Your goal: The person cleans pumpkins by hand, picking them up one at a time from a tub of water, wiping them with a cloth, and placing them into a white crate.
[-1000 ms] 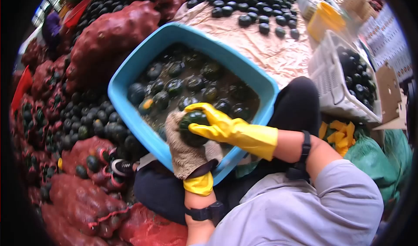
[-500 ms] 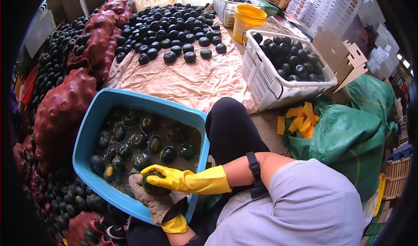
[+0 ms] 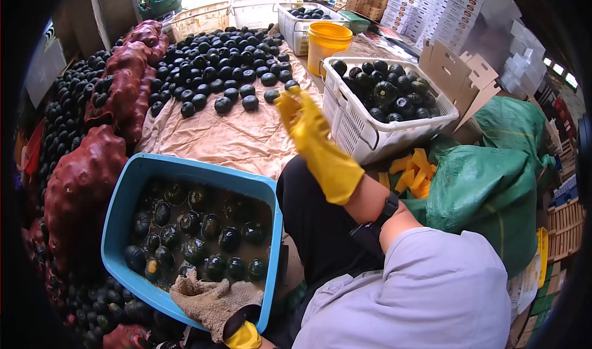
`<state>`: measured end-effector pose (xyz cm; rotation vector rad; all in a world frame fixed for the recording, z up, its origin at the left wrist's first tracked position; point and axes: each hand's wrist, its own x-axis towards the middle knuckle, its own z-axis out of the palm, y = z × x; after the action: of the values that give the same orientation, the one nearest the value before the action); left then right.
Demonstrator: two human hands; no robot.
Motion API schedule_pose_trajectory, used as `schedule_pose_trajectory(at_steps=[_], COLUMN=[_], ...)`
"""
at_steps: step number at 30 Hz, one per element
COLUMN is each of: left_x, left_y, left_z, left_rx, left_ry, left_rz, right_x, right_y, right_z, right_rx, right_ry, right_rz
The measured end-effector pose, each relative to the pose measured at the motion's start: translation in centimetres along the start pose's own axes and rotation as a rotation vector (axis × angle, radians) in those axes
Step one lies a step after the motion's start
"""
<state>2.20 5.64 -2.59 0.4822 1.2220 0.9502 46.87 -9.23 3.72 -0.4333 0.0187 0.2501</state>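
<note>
My right hand (image 3: 308,133), in a yellow rubber glove, is raised over the pinkish cloth (image 3: 246,133), its fingers apart and no squash visible in it. Just beyond its fingertips, dark green squashes (image 3: 247,90) lie on the cloth. A rough brown rag (image 3: 213,303) covers my left hand (image 3: 243,336) at the near edge of the blue tub (image 3: 117,225); only the yellow glove at the wrist shows, and the fingers are hidden. Inside the tub, several wet squashes (image 3: 229,238) sit in murky water.
Right of the cloth stands a white crate (image 3: 357,124) of squashes, with a yellow bucket (image 3: 327,40) behind it. Green sacks (image 3: 481,188) and orange pieces (image 3: 416,170) are on the right. Red net sacks (image 3: 83,195) line the left; white boxes (image 3: 438,9) are stacked behind.
My right hand has left the rag and risen up and forward; the squash it held is no longer in it. The rag has sagged over my left hand. The view has shifted.
</note>
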Motion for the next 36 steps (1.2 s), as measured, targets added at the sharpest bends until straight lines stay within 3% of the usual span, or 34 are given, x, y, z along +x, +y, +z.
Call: schedule_pose_trajectory(at_steps=[2,3,4,5,6,8,10,12,15,18,22,23,24,25,26,27,28,30,31,33,34,36], left_x=[-0.7,-2.5,-3.1,-3.7,-3.6,-2.3,0.9,0.2,-0.3,-2.0,0.6,1.7,2.1,0.6,-1.0,1.3,2.6,3.0,4.2,2.9,-0.1,-1.8], left_y=[-0.3,0.0,0.3,0.7,1.1,1.5,0.4,-0.7,1.1,1.3,0.5,-0.6,-1.4,-0.5,0.4,-2.0,-3.7,-3.3,-4.6,-5.1,-3.4,-2.2], left_z=[-0.3,0.5,0.8,1.0,1.0,0.2,-2.0,-2.0,-1.5,0.1,-1.6,-1.3,-0.2,0.7,1.6,0.6,0.1,1.2,0.5,0.7,1.9,3.3], left_rx=[0.15,0.16,0.129,0.099,0.027,0.003,0.107,-0.014,-0.095,-0.126,-0.204,-0.273,-0.338,-0.309,-0.283,-0.229,-0.178,-0.359,-0.366,-0.371,-0.361,-0.496], left_ry=[-0.048,-0.067,-0.089,-0.111,-0.135,-0.202,-0.282,-0.204,-0.248,-0.092,-0.154,-0.099,-0.047,-0.012,0.021,-0.053,-0.131,-0.093,-0.241,-0.419,-0.456,-0.435], left_rz=[0.093,0.139,0.123,0.106,0.026,-0.045,-0.031,0.147,-0.171,-0.114,-0.185,-0.11,-0.036,-0.083,-0.131,-0.055,0.022,-0.048,-0.003,0.11,0.171,-0.072], right_x=[-8.6,-11.5,-16.0,-17.1,-18.9,-20.7,-22.1,-22.4,-21.6,-20.2,-16.9,-15.4,-17.5,-15.5,-13.7,-16.9,-18.2,-19.3,-19.6,-24.2,-25.3,-25.9], right_y=[5.0,8.0,6.9,9.1,9.6,18.4,22.1,23.0,23.6,24.0,23.4,23.2,19.2,20.6,20.3,15.6,14.4,14.7,14.6,14.6,16.5,17.7], right_z=[2.4,2.2,5.6,4.4,5.1,-5.2,-7.9,-8.0,-8.5,-8.8,-7.8,-8.0,-2.9,-5.6,-6.0,0.4,1.7,0.8,-0.3,-0.1,-3.6,-3.8], right_rx=[-0.381,-0.612,-1.272,-1.555,-1.799,-2.165,-2.263,-2.267,-2.284,-2.29,-2.202,-2.118,-2.117,-2.111,-1.753,-1.53,-1.267,-1.053,-1.122,-1.157,-1.126,-1.147], right_ry=[-0.495,-0.679,-0.947,-1.293,-1.416,-1.87,-1.848,-1.81,-1.745,-1.709,-1.66,-1.643,-1.229,-1.308,-1.212,-0.878,-0.677,-0.778,-1.038,-1.021,-1.32,-0.923], right_rz=[0.323,0.594,0.547,0.535,0.673,-0.065,0.119,0.227,0.294,0.368,0.519,0.509,0.686,0.562,0.896,1.077,1.089,0.933,0.742,0.78,0.357,0.532])
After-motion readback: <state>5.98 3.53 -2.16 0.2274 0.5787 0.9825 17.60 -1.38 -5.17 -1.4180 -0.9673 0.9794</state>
